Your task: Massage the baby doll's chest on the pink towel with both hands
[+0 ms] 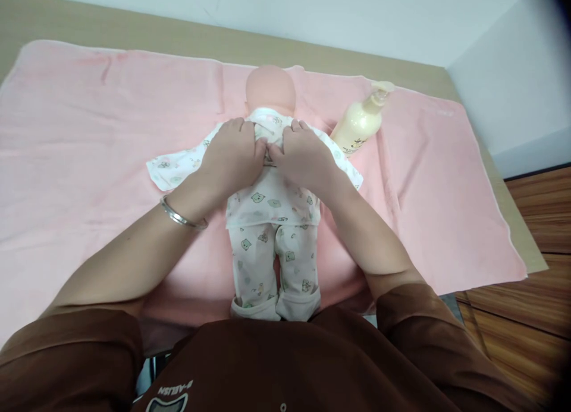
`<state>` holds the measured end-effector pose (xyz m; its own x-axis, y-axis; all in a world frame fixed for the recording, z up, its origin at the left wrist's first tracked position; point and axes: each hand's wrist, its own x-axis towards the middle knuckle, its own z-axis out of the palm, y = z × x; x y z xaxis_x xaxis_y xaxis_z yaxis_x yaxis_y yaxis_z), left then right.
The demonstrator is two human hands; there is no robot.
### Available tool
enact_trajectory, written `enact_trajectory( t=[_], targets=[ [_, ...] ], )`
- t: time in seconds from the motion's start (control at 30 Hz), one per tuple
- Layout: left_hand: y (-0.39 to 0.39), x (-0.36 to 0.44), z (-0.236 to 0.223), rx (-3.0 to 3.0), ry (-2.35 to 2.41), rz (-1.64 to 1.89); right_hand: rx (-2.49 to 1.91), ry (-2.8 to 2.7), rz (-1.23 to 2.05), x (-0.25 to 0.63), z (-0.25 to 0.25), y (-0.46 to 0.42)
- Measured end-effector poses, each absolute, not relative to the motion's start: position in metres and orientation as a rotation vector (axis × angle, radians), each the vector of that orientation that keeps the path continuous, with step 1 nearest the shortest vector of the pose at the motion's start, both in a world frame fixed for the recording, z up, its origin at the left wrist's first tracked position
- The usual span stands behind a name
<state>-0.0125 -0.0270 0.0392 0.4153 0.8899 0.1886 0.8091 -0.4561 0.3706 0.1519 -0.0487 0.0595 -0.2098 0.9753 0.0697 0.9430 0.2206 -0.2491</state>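
A baby doll (270,90) lies with its head away from me and its legs towards me; no face shows, only the smooth back or top of the head. It wears a white printed shirt (274,203) and matching trousers (254,260). Both my hands rest on its upper body. My left hand (235,156) has its fingers curled down and its thumb on the cloth. My right hand (307,157) mirrors it, and the thumbs nearly meet at a creased bit of shirt. My fingertips are partly hidden. The shirt's sleeves spread out to both sides.
A cream pump bottle (359,123) leans or lies to the right of the doll's head. Beneath everything, a pink blanket (111,132) covers most of the wooden table (134,28). A pale wall (312,13) rises behind, and wood flooring (535,305) shows at right.
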Motion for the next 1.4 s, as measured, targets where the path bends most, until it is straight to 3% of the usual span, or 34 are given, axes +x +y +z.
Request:
enact_trajectory(
  t=[0.2, 0.6, 1.0, 1.27, 1.4],
  targets=[
    [-0.037, -0.011, 0.047, 2.477, 1.474, 0.581, -1.857, -2.173, 0.358, 0.165, 0.056, -0.026],
    [-0.004, -0.016, 0.045, 2.282, 1.535, 0.621, -1.798, -2.489, -0.123, 0.147, 0.067, -0.068],
    [-0.033, -0.010, 0.044, 2.516, 1.496, 0.576, -1.914, -2.146, 0.301, 0.166, 0.053, -0.023],
    [-0.014, -0.009, 0.041, 2.291, 1.567, 0.620, -1.813, -2.355, 0.052, 0.139, 0.062, -0.063],
    [-0.008, -0.007, 0.033, 2.208, 1.632, 0.648, -1.788, -2.346, 0.081, 0.138, 0.067, -0.064]
  ],
)
